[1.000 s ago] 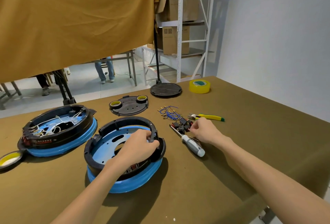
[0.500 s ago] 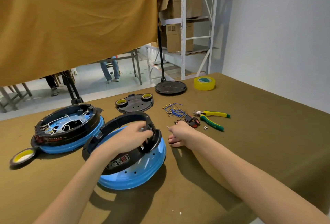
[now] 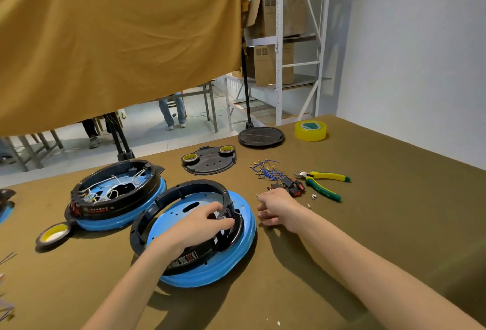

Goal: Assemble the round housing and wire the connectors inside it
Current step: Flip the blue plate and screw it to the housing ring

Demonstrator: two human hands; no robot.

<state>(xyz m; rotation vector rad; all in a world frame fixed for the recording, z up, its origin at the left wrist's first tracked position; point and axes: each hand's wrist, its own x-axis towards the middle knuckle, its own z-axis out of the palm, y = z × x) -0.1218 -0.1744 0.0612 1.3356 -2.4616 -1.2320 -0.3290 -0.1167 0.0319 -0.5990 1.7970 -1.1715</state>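
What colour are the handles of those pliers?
Yellow and green, on the pliers, seen from the head camera.

Under the left hand [image 3: 196, 224]: housing [image 3: 231, 264] of glossy blue shell and matt black plastic ring. Beneath both hands: matt, felt-like cloth table cover [image 3: 381, 211]. Beyond the right hand [image 3: 278, 206]: rubbery-gripped pliers [image 3: 322, 183].

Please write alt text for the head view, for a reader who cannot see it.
A left hand grips the black ring of a tilted blue round housing on a brown table, while the right hand hovers beside it with loosely curled fingers. Behind lie a wired housing, blue wires, pliers and tape.
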